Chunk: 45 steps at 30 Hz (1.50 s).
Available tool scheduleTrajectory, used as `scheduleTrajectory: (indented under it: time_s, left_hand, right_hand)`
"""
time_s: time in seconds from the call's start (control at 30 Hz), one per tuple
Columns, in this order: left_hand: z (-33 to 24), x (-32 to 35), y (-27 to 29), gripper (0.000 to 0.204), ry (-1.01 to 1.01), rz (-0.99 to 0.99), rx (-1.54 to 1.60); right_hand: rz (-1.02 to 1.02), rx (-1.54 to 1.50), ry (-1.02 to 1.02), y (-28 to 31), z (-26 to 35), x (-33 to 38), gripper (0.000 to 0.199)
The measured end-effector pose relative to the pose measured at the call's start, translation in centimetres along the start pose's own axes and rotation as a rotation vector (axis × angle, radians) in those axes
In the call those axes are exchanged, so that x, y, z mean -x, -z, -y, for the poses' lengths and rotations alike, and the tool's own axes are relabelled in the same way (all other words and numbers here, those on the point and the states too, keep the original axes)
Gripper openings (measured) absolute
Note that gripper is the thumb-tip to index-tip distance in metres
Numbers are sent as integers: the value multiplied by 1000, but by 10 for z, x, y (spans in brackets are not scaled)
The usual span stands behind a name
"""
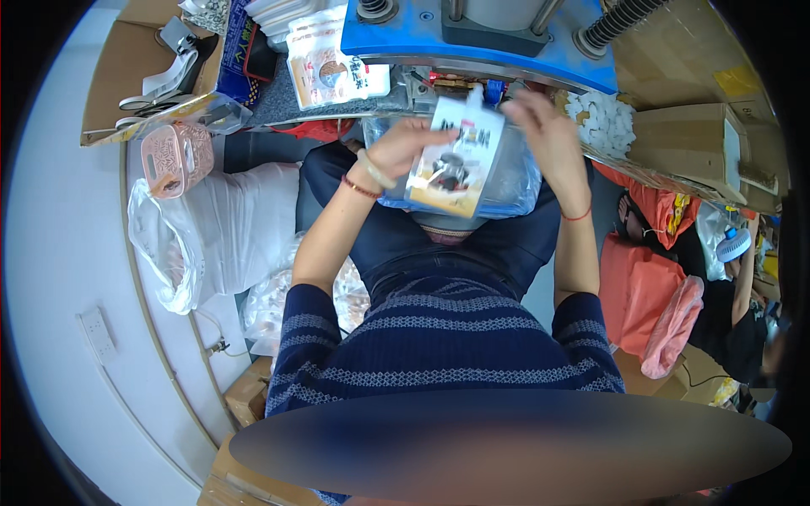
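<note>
A flat white spout pouch (451, 173) with a printed picture and a yellow-orange lower end is gripped along its left edge by my left hand (403, 150), thumb across its front. Its pale spout (475, 95) points away from me. My right hand (547, 126) is raised just right of the spout; its fingers are smeared by motion, so whether they hold anything cannot be made out. Under the pouch, a tray lined with clear bluish plastic (516, 173) rests over my lap.
Ahead stands a blue press plate (481, 46) with springs. More printed pouches (325, 72) lie on the bench left, white plastic caps (601, 122) right. A pink basket (177, 160) and white sack (245, 228) are left; red bags (645, 295) and another person's arm (746, 274) right.
</note>
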<state>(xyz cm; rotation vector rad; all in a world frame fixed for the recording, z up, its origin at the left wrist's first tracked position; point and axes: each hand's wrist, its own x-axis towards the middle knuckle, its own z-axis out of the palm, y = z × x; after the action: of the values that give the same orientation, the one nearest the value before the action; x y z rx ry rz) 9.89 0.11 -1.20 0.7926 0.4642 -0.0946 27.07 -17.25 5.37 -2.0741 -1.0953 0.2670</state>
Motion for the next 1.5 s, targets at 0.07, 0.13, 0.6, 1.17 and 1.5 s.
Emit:
scheduleTrajectory:
  time_s: [0.07,0.13,0.6,1.17,1.5]
  left_hand:
    - [-10,-17,-1,25,-48,-59,90]
    - [-13,-21,-1,24,-48,-110,115]
    - [2,23,107,61,-879,-651,-1767]
    - [-16,53,41,29,-897,-772,-1054]
    - [-44,70,-31,22,-77,-257,-702]
  right_hand:
    - [-139,336,100,23,-6,3,34]
    - [-201,464,-46,33,-9,1,31]
    - [-317,435,-181,36,-93,0,32]
    - [30,-233,15,-28,16,57,18]
    - [60,-139,344,5,65,-1,18]
